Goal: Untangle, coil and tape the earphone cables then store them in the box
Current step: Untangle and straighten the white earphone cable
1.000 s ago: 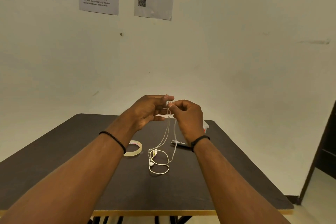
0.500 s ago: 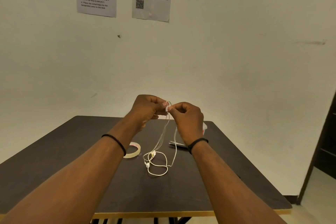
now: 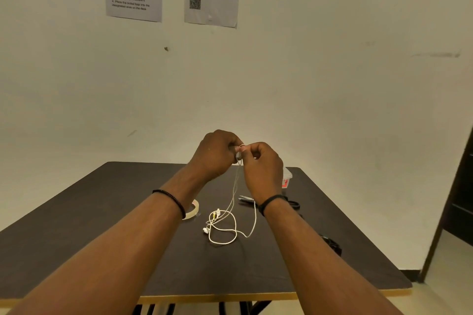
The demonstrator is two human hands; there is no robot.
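White earphone cable [image 3: 231, 225], pinched at its top by my left hand [image 3: 217, 155] and right hand [image 3: 261, 169] above the table [image 3: 102, 212], trails onto it; I judge slow, gentle separation untangles best.

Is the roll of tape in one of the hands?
No, the roll of tape lies on the table behind the left wrist, while the left hand and right hand pinch the earphone cable.
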